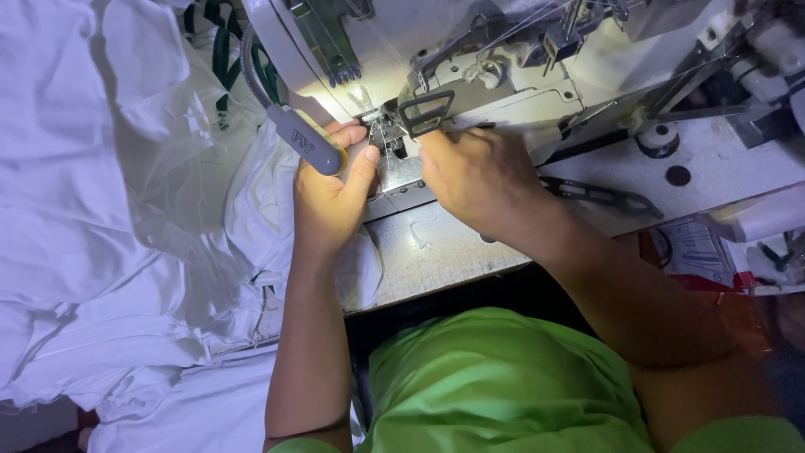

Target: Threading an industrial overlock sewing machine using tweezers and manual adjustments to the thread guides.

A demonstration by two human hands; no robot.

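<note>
both hands were up at the needle area of an industrial sewing machine (537, 75), lit by a small lamp on a flexible neck (306, 141) that hung just over the left hand (329, 195). the left hand lay with thumb and fingers pinched narrow at the presser foot (384, 134), apparently pressing a strip of white fabric (251, 210) against the metal plate there; whether it truly gripped the cloth or only held it flat could not be told. the right hand (480, 180) was curled, knuckles up, just right of the needle, its fingertips hidden under the machine head, so its grip could not be made out either (it seemed to guide the cloth from that side).

the white fabric ran from the needle down and left, off the near edge of the worn table (436, 247), into a large heap of white garments (92, 218) spreading across the whole left side. as a judgement, the seam looked to be at its start or in mid-run: most of that piece hung left of the needle, and no sewn length showed on the right of the foot. much of the heap appeared unsorted.
</note>
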